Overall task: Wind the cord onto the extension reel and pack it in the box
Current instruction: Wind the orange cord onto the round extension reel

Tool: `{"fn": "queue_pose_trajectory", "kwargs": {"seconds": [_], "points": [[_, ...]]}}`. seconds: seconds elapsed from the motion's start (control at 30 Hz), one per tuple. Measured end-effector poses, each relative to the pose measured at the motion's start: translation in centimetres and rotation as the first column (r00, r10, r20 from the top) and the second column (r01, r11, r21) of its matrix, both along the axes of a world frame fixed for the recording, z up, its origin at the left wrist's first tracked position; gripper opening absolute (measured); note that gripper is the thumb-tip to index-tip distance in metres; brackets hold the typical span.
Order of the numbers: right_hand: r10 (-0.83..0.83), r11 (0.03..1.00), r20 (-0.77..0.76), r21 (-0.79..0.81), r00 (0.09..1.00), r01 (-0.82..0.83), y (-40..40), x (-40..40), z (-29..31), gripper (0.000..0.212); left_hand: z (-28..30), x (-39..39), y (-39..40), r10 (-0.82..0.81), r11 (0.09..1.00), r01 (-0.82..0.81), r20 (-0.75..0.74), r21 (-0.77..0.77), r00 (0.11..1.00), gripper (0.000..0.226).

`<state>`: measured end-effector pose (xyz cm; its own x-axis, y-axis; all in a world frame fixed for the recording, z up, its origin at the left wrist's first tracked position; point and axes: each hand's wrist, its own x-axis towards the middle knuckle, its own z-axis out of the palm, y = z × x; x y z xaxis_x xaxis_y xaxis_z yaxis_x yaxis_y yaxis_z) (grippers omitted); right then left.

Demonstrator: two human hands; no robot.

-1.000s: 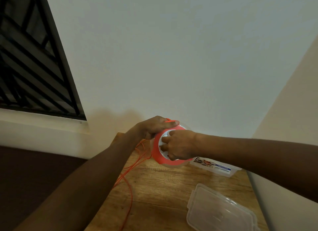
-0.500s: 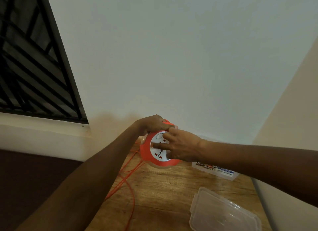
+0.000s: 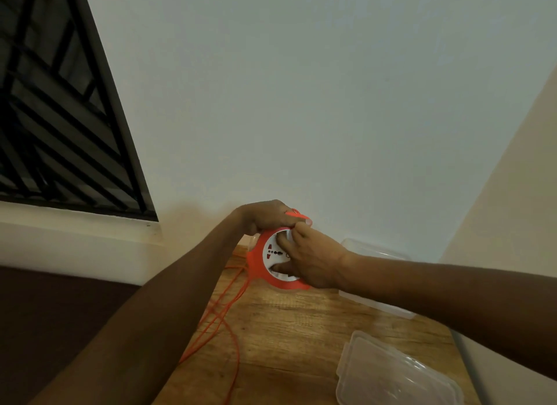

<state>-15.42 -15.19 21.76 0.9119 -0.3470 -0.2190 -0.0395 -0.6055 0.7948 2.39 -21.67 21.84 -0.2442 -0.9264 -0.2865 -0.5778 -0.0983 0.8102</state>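
Observation:
I hold an orange extension reel (image 3: 256, 263) with a white socket face above the far end of the wooden table (image 3: 286, 329). My left hand (image 3: 265, 216) grips its top edge by the orange handle. My right hand (image 3: 313, 260) lies on the white face, fingers curled on the reel's centre. Thin orange cord (image 3: 223, 314) trails from the reel's left side down over the table toward me in loose loops. The clear plastic box (image 3: 373, 250) sits behind my right wrist, partly hidden.
A clear plastic lid (image 3: 394, 374) lies on the table at the near right. White walls close the back and right sides. A dark barred window (image 3: 60, 118) is at the upper left, with dark floor below the table's left edge.
My right hand has turned on the reel's face, from covering its middle to sitting at its right side, so more white socket face shows. The reel stays near the wall.

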Motion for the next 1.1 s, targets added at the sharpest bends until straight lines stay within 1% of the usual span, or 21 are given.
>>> {"fn": "queue_pose_trajectory", "kwargs": {"seconds": [0.07, 0.1, 0.17, 0.2, 0.23, 0.33, 0.43, 0.5, 0.53, 0.6, 0.67, 0.73, 0.83, 0.93, 1.1], "points": [[-0.079, 0.995, 0.121, 0.072, 0.989, 0.070, -0.6, -0.4, -0.1, 0.062, -0.7, 0.4, 0.7, 0.051, 0.999, -0.049, -0.163, 0.017, 0.985, 0.031], [-0.145, 0.983, 0.206, 0.139, 0.968, 0.118, -1.0, -0.7, 0.0, 0.063, -1.2, 0.6, 1.0, 0.098, 0.995, -0.089, -0.278, 0.044, 0.956, 0.030], [-0.259, 0.953, 0.339, 0.243, 0.904, 0.182, -1.8, -1.2, 0.2, 0.069, -2.3, 0.5, 1.5, 0.206, 0.979, -0.179, -0.500, 0.102, 0.841, 0.035], [-0.300, 0.941, 0.375, 0.270, 0.877, 0.206, -2.0, -1.4, 0.1, 0.073, -2.8, 0.3, 1.6, 0.243, 0.969, -0.227, -0.555, 0.098, 0.796, 0.037], [-0.338, 0.927, 0.400, 0.297, 0.852, 0.229, -2.2, -1.7, -0.1, 0.077, -3.2, -0.1, 1.5, 0.265, 0.959, -0.276, -0.568, 0.069, 0.779, 0.038], [-0.454, 0.873, 0.438, 0.393, 0.776, 0.289, -2.1, -2.1, -1.0, 0.085, -3.8, -1.4, 1.3, 0.296, 0.930, -0.367, -0.560, -0.015, 0.774, 0.038], [-0.478, 0.859, 0.443, 0.415, 0.759, 0.298, -1.9, -2.6, -1.8, 0.088, -4.5, -2.0, 1.4, 0.298, 0.924, -0.380, -0.555, -0.036, 0.777, 0.031], [-0.448, 0.875, 0.442, 0.397, 0.778, 0.278, -1.9, -3.0, -1.8, 0.087, -5.3, -1.9, 1.7, 0.316, 0.921, -0.389, -0.568, -0.008, 0.760, 0.031], [-0.409, 0.893, 0.428, 0.368, 0.806, 0.258, -2.0, -3.3, -1.6, 0.085, -5.7, -1.9, 1.9, 0.329, 0.918, -0.396, -0.587, 0.017, 0.740, 0.032], [-0.277, 0.939, 0.348, 0.296, 0.896, 0.175, -2.1, -4.0, -1.0, 0.073, -6.4, -1.8, 2.2, 0.346, 0.914, -0.402, -0.611, 0.050, 0.712, 0.032], [-0.140, 0.962, 0.250, 0.265, 0.958, 0.071, -2.2, -4.7, -0.5, 0.058, -7.0, -1.6, 2.2, 0.343, 0.919, -0.390, -0.596, 0.053, 0.726, 0.034], [-0.056, 0.959, 0.175, 0.283, 0.983, 0.004, -2.1, -4.9, -0.6, 0.047, -7.2, -1.6, 2.2, 0.327, 0.928, -0.368, -0.586, 0.053, 0.741, 0.036], [-0.063, 0.951, 0.133, 0.308, 0.989, 0.019, -2.2, -4.8, -0.8, 0.052, -7.1, -1.6, 2.1, 0.288, 0.946, -0.323, -0.533, 0.029, 0.796, 0.036], [-0.095, 0.954, 0.111, 0.295, 0.989, 0.058, -2.2, -4.4, -0.2, 0.059, -6.8, -1.4, 2.2, 0.274, 0.952, -0.303, -0.524, 0.030, 0.807, 0.035], [-0.112, 0.986, 0.062, 0.132, 0.992, 0.103, -1.6, -3.1, -0.6, 0.064, -6.0, -1.7, 2.2, 0.262, 0.954, -0.300, -0.533, 0.016, 0.805, 0.030]]}}
